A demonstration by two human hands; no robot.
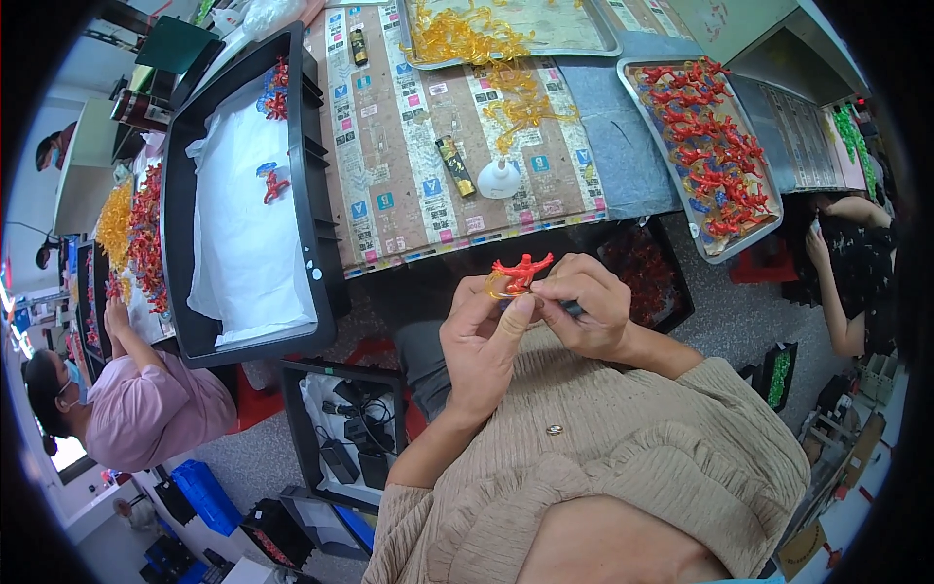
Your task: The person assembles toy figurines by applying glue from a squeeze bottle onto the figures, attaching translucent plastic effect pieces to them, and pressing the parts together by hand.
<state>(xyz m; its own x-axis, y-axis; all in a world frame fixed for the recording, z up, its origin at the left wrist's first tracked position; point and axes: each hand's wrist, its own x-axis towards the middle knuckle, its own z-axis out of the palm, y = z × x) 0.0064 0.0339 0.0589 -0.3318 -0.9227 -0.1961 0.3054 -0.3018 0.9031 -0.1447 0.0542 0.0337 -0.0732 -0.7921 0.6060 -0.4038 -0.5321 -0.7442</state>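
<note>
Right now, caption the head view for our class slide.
Left hand and right hand hold a red figurine at a cluttered worktable.

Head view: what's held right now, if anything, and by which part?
A small red figure, held around its lower part by the left hand and right hand; exact contact points are hidden.

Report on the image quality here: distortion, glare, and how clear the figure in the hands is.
In the head view, the picture darkens to black at the corners, and the black tray's outer edge bows; in the head view, pale sheen on the top metal tray; in the head view, the red figure's outline reads clearly, fine detail too small.
</note>
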